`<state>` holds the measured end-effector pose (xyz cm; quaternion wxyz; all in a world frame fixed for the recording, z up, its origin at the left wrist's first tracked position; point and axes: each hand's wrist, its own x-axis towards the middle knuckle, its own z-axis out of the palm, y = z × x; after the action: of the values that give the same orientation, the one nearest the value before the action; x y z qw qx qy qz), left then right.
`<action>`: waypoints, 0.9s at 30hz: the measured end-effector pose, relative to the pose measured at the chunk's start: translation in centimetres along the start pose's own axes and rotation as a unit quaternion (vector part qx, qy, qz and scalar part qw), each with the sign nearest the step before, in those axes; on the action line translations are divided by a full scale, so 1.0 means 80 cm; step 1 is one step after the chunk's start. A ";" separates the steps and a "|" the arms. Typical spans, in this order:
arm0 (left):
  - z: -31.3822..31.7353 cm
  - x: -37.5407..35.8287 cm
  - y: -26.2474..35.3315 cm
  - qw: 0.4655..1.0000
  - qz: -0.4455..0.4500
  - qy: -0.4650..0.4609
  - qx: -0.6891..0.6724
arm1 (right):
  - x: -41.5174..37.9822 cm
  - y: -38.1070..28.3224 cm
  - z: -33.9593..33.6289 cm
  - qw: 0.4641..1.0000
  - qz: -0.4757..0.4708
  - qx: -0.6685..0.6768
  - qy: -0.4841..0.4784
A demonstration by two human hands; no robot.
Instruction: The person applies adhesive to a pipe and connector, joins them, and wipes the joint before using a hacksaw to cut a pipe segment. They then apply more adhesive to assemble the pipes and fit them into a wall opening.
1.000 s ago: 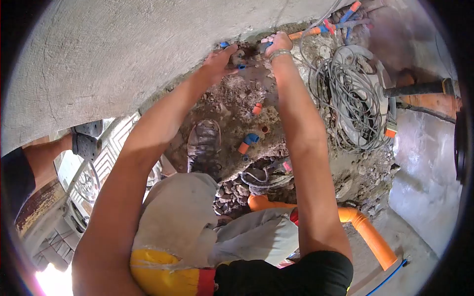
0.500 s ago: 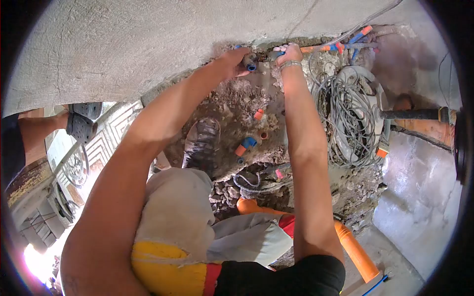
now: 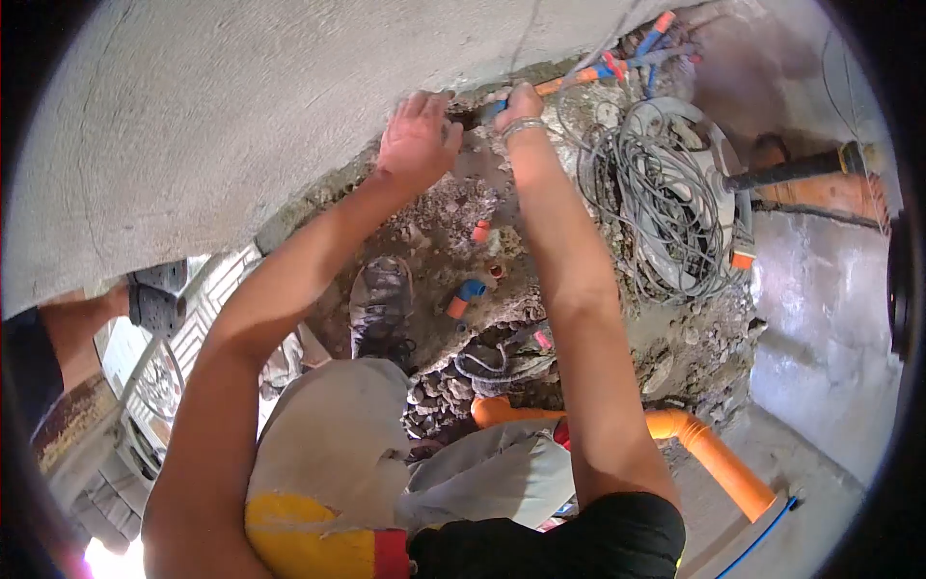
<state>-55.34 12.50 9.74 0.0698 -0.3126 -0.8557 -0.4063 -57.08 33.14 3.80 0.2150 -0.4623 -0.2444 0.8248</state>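
Fitting [image 3: 490, 108] half hidden behind right hand [image 3: 521, 104]

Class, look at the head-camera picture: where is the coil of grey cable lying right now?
The coil of grey cable lies in the upper right of the head view, on the rubble just right of the person's right hand, below the orange and blue pipes.

Black sleeves, silver bracelet [image 3: 522, 126], grey trousers, perhaps a yellow pouch [image 3: 304, 536]

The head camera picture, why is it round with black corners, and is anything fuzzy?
In the head view a fisheye lens bends the edges and leaves dark corners; the left hand is slightly motion-blurred; glare whites out the bottom-left edge; the cable coil looks sharp.
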 end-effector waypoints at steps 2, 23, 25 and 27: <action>0.006 0.034 0.013 0.962 -0.013 -0.261 0.076 | 0.011 0.002 -0.003 0.999 0.010 -0.013 0.032; 0.066 0.088 -0.024 0.863 -0.007 -0.500 0.075 | 0.021 0.009 -0.005 0.999 0.001 0.001 0.036; 0.069 0.087 -0.034 0.873 -0.012 -0.484 0.050 | 0.008 0.000 -0.011 0.999 0.031 -0.014 -0.021; 0.080 0.086 -0.042 0.873 0.015 -0.476 0.107 | -0.029 -0.023 -0.021 0.994 0.038 -0.094 -0.036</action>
<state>-61.93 18.91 5.84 -0.3074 -0.4714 -0.8189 -0.1130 -54.24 33.54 5.66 0.1303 -0.4596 -0.3107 0.8217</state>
